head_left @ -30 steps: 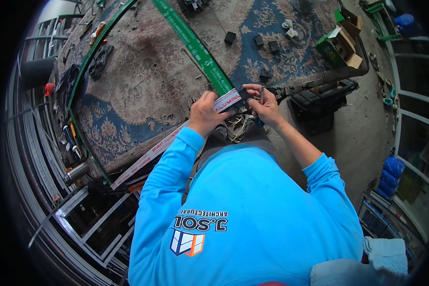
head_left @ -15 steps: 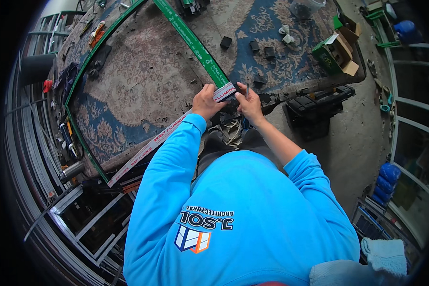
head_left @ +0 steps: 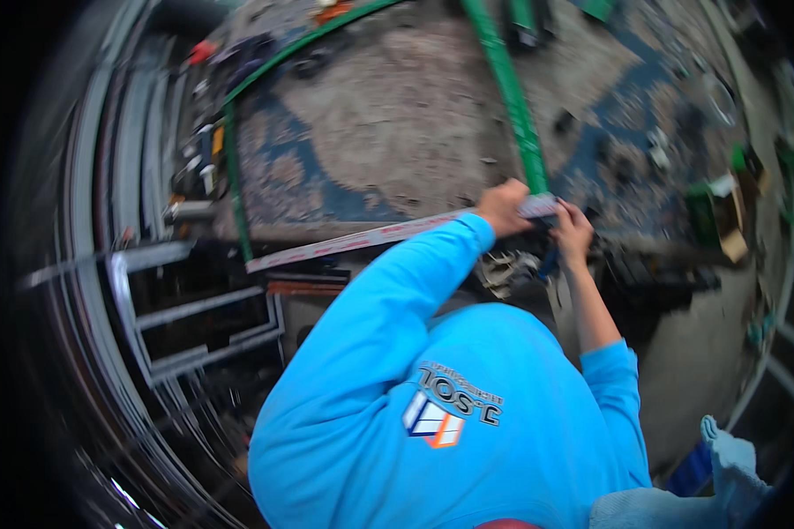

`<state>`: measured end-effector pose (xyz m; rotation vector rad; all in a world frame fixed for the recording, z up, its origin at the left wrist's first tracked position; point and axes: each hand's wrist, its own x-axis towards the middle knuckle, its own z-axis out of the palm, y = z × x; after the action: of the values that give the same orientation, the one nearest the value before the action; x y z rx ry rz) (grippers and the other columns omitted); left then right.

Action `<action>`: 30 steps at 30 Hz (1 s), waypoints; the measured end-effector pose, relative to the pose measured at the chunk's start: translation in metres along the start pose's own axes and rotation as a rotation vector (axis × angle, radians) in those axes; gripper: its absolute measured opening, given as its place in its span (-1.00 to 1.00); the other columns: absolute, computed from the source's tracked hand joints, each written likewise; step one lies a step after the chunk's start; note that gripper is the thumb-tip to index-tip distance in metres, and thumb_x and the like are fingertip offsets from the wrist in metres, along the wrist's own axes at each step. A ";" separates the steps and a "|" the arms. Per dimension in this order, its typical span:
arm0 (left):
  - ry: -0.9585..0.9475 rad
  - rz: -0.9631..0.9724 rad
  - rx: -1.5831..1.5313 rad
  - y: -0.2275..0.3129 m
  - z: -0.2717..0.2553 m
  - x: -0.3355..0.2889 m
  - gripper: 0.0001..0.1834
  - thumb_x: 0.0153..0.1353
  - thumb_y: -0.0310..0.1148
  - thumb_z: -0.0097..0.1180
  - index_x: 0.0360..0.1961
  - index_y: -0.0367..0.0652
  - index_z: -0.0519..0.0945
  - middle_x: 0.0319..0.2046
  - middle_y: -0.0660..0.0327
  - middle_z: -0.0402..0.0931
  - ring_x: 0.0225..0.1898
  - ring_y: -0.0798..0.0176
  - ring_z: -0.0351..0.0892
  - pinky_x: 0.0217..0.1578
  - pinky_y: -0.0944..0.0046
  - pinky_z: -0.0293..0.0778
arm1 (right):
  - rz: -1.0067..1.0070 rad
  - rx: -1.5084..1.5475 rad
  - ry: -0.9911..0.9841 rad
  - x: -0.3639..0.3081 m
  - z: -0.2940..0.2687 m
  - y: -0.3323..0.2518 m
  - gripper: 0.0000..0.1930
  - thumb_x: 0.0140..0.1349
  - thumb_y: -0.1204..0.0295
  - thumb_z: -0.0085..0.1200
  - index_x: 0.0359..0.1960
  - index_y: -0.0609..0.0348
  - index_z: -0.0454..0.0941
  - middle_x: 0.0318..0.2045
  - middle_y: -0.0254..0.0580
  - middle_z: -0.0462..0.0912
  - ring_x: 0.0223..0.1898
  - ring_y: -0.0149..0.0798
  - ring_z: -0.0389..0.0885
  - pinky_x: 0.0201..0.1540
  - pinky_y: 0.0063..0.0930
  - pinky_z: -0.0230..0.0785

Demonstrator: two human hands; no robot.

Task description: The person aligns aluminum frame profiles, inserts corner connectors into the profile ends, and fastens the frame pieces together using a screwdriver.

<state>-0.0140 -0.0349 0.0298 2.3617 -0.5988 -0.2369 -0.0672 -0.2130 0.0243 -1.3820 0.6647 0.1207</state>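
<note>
A rectangular aluminium frame lies on a worn carpet-covered table. Green film covers one bar that runs away from me. White film with red print wraps the near bar. Where these two bars meet, my left hand is closed round the near bar. My right hand is at that bar's right end, fingers bent in a pinch. Blur hides what is between them. The far-left side of the frame is also green.
Long metal profiles and a bare metal frame stand at left. A steel flask lies by the table's left edge. An opened green carton sits at right, with a black toolbox below the table edge.
The whole view has swung and blurred, so the frame and both hands now appear farther right and lower. Both hands stay at the same corner of the frame.
</note>
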 end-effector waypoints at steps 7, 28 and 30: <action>0.011 0.052 0.032 -0.006 0.005 -0.018 -0.44 -0.24 -0.18 0.44 -0.27 -0.23 0.44 -0.27 0.02 0.44 -0.21 -0.10 0.56 -0.24 0.04 0.53 | -0.103 0.014 -0.011 -0.002 0.000 0.030 -0.76 0.33 0.41 0.05 -0.09 0.33 0.55 -0.44 -0.26 0.56 -0.76 -0.52 0.38 -0.73 -0.59 0.23; -0.243 0.109 0.064 -0.030 -0.065 -0.107 -0.34 -0.18 -0.10 0.40 -0.10 -0.20 0.42 -0.20 0.05 0.44 -0.12 -0.09 0.53 -0.17 0.01 0.51 | 0.173 -0.190 -0.371 -0.023 -0.010 0.016 -0.79 0.28 0.30 0.11 -0.20 0.17 0.47 -0.49 -0.36 0.51 -0.72 -0.54 0.39 -0.68 -0.65 0.26; -0.430 -0.127 0.095 -0.077 -0.109 -0.149 -0.26 -0.22 -0.01 0.41 0.01 -0.09 0.48 -0.14 0.00 0.56 -0.09 -0.09 0.57 -0.12 0.00 0.50 | 0.145 -0.170 -0.376 -0.024 -0.009 0.012 -0.81 0.28 0.30 0.10 -0.23 0.16 0.48 -0.51 -0.39 0.51 -0.72 -0.55 0.37 -0.68 -0.66 0.26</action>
<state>-0.0829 0.1502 0.0621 2.4573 -0.6694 -0.8035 -0.0956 -0.2115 0.0255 -1.4223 0.4452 0.5496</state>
